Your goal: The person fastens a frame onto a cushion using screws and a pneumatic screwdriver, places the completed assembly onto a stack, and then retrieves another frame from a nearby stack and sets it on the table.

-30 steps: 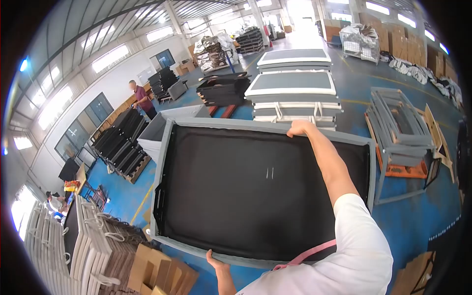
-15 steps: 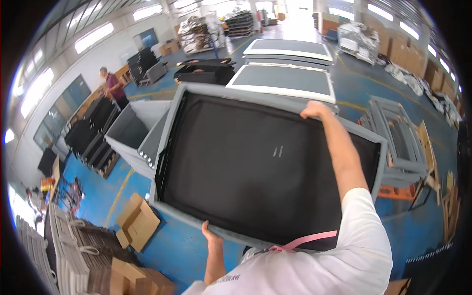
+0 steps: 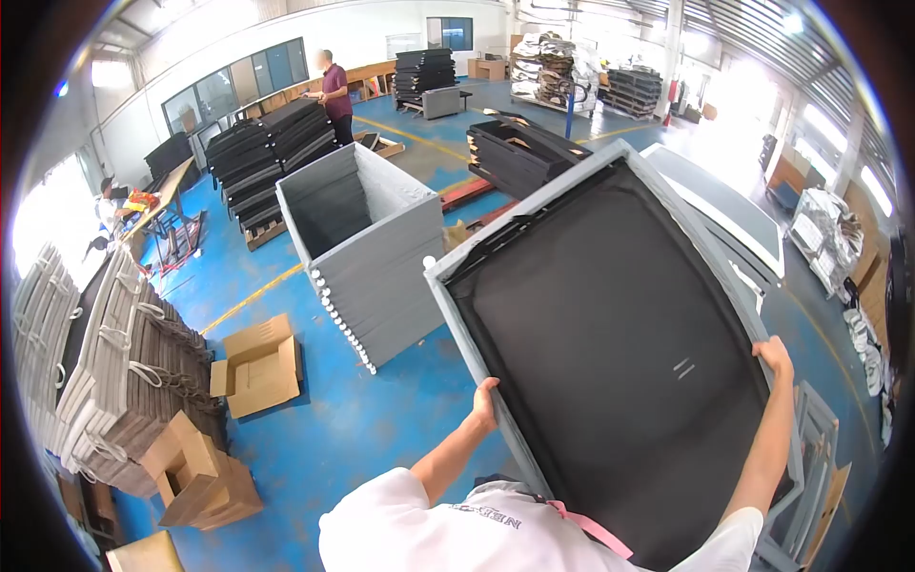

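A large grey-edged frame with a black fabric inside (image 3: 610, 334) is tilted in front of my body. My left hand (image 3: 485, 402) grips its left long edge, fingers wrapped under the rim with the thumb on top. On the opposite long edge, my right hand (image 3: 774, 357) is closed round the rim. Two short white marks show on the black fabric. Left of the frame stands a tall stack of grey frames (image 3: 386, 286), hollow in the middle, with white round caps down one corner.
Open cardboard boxes (image 3: 257, 367) lie on the blue floor at left, beside stacked beige frames (image 3: 124, 372). Black stacks (image 3: 272, 157) stand behind, near a person in a dark red shirt (image 3: 335, 91). Further right are a white-edged panel (image 3: 720, 205) and grey frames (image 3: 815, 458).
The view has swung left. The held frame has turned so its far end points up, with both hands still on its edges. The hollow grey stack now shows fully.
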`<state>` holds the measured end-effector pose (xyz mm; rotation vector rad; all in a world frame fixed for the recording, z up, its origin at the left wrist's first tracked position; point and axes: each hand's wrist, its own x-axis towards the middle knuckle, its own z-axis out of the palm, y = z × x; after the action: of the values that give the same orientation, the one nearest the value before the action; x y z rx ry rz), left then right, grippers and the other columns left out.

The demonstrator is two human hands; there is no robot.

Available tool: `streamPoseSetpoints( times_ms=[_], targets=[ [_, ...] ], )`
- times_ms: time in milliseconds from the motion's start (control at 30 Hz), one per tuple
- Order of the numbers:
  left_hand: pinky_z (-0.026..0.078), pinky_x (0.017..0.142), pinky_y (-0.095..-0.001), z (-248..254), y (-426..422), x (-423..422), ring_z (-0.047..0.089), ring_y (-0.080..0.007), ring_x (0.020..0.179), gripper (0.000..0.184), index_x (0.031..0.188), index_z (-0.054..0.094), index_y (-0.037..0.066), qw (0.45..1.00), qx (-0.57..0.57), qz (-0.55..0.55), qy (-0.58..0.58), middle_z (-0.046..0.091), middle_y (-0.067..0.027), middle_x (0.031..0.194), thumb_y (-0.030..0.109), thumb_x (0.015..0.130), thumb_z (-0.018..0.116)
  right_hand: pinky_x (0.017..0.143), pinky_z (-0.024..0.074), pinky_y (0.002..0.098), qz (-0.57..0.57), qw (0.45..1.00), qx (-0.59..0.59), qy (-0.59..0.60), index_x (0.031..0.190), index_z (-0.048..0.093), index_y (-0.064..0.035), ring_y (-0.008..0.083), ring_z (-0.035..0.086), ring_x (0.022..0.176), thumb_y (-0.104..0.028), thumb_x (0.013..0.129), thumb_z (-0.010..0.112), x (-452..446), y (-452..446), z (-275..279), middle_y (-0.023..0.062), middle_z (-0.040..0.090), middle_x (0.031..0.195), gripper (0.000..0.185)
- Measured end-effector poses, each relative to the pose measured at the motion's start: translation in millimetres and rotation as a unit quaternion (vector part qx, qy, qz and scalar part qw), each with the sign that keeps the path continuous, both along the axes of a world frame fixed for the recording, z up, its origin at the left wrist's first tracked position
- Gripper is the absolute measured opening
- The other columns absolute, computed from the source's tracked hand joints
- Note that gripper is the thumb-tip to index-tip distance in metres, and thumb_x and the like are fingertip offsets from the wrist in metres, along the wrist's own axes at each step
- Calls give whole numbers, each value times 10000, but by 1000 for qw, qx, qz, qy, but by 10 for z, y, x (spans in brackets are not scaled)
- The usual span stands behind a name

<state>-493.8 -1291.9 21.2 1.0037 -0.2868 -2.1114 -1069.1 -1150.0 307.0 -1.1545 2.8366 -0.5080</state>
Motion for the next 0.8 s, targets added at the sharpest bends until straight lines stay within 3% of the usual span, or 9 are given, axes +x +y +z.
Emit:
streamPoseSetpoints(
  times_ms=[167,300,367,400,500,567,600,700,800],
  targets=[
    [481,830,-461,-44,-697,-1204,606,-301,934,435,1060,611,55,999,11,-1,-46,656,-123,1018,377,772,558,810,489,413,-37,999,16,-31,933,596,162,383,639,945,-267,564,699,-1033,-417,-137,313,643,950,575],
    [491,819,-487,-213,-1214,-2182,620,-305,898,411,1052,613,64,998,27,-34,51,660,-120,990,358,770,562,874,475,425,-57,998,16,5,979,598,150,412,609,1045,-287,562,698,-1922,-853,-58,345,620,1040,613],
    [491,816,-489,-207,-1321,-2553,617,-312,900,413,1050,615,62,999,27,-22,30,660,-122,995,360,772,555,863,481,426,-68,996,59,-11,1018,624,94,397,609,1057,-311,555,698,-2302,-1113,-17,312,624,1075,619],
    [488,815,-488,-196,-1363,-2709,611,-319,895,418,1042,619,60,999,35,-13,-12,661,-125,995,371,772,546,835,492,421,-59,997,50,-4,947,640,93,394,629,1008,-305,549,696,-2346,-1236,-8,312,636,1018,566],
    [481,823,-489,-265,-1479,-3063,605,-321,889,429,1035,623,60,998,67,-10,6,660,-125,1001,384,765,544,747,513,402,-37,997,70,-20,796,677,57,371,670,860,-297,530,692,-2912,-1624,-106,285,662,880,443],
    [466,857,-485,-361,-1585,-3270,595,-327,937,452,1041,626,64,997,72,3,0,656,-126,1022,406,755,549,733,513,389,-31,994,100,-21,836,696,7,339,671,842,-300,524,694,-3008,-1922,-76,248,673,893,438],
    [461,869,-488,-360,-1639,-3385,590,-329,957,466,1062,619,65,997,74,13,-17,651,-128,1041,407,753,547,732,517,391,-16,996,78,-36,708,701,-1,353,669,786,-293,506,701,-3283,-2088,-213,240,679,816,355],
    [437,935,-498,-424,-1873,-3660,571,-333,1039,536,1163,573,62,997,73,16,5,614,-137,1150,393,742,538,759,516,394,8,995,96,-14,773,715,-2,342,666,874,-327,537,691,-3374,-2548,-51,241,682,913,403],
    [429,956,-490,-422,-2144,-3951,562,-335,1066,532,1169,571,61,996,78,29,13,610,-137,1157,383,749,528,798,506,394,5,993,122,-6,831,711,22,359,647,941,-336,547,688,-3564,-3143,32,257,669,981,457]
  ],
)
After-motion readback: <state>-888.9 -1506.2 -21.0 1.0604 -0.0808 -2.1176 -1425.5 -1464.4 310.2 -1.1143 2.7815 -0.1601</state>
